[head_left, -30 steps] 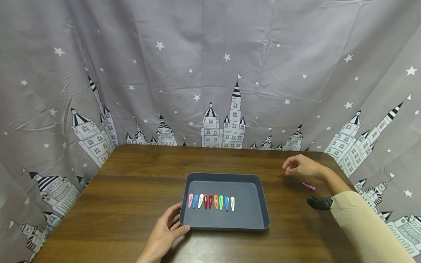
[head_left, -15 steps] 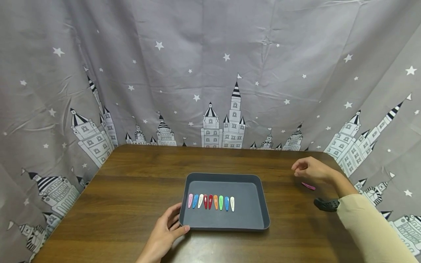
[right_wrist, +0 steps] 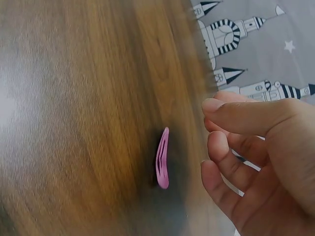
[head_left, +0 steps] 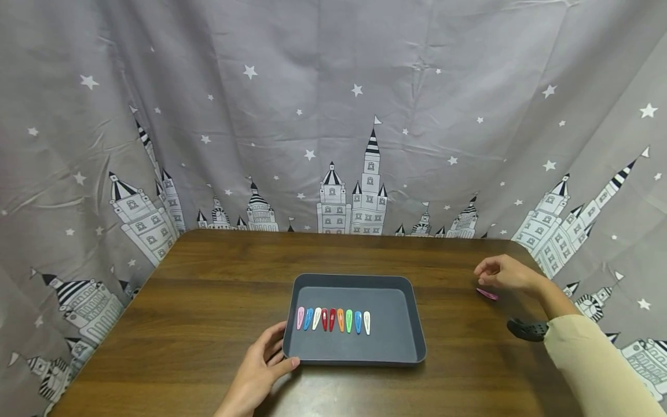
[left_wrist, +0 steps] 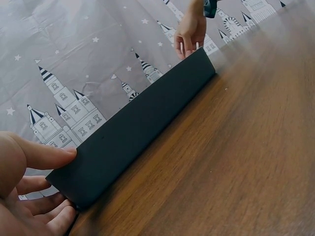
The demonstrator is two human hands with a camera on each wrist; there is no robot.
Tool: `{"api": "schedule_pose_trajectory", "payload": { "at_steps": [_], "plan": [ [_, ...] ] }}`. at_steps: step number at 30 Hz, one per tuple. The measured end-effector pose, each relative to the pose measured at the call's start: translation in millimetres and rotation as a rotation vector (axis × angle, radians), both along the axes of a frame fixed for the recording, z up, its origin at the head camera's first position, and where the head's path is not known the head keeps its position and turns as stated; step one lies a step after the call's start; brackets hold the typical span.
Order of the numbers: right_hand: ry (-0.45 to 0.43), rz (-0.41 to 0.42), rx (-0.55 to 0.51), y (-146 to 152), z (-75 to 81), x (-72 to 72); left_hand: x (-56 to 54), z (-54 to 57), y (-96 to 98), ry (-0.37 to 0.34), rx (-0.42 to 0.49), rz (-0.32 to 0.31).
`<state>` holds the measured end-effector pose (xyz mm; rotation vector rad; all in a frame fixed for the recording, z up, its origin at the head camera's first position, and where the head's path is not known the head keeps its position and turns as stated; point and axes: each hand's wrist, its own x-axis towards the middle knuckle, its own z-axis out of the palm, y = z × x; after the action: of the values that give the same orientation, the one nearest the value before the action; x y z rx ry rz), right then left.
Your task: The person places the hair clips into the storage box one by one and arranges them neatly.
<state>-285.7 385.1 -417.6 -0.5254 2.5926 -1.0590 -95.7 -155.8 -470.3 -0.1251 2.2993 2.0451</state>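
My left hand (head_left: 259, 366) grips the front left corner of a dark grey tray (head_left: 393, 330), thumb at the front wall and fingers round the left side. Inside the tray lies a row of snap hair clips: pink (head_left: 300, 318), blue, white, red, orange, green and others. Out on the table to the right, a single pink hair clip (head_left: 487, 294) lies alone. Just above it hovers my right hand (head_left: 504, 273), fingers loosely bent with nothing between them. In the right wrist view that pink clip (right_wrist: 163, 158) sits left of the fingertips, apart from them.
The brown wooden table (head_left: 208, 301) runs back to a grey curtain (head_left: 333, 87) printed with castles and stars. A black strap (head_left: 527, 330) hangs at my right wrist by the beige sleeve (head_left: 589, 359).
My right hand has moved rightward and a little nearer me, from left of the loose pink clip to over it. The left hand and the tray stay put.
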Motion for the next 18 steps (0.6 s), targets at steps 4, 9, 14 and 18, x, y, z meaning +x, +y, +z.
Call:
{"api": "schedule_pose_trajectory", "payload": {
  "at_steps": [4, 9, 14, 18],
  "plan": [
    [-0.014, -0.007, 0.006, 8, -1.7, 2.5, -1.1, -0.8, -0.2, -0.005, 0.000, 0.000],
    [-0.023, -0.034, 0.019, 16, -6.3, 7.2, -1.3, -0.6, -0.3, -0.011, 0.004, 0.002],
    [-0.065, -0.054, -0.001, 22, -14.5, 12.4, -0.9, 0.0, -0.1, -0.013, -0.002, 0.005],
    [-0.096, -0.077, -0.018, 24, -22.2, 15.5, -0.4, -0.5, 0.1, -0.017, -0.004, 0.005]
  ]
}}
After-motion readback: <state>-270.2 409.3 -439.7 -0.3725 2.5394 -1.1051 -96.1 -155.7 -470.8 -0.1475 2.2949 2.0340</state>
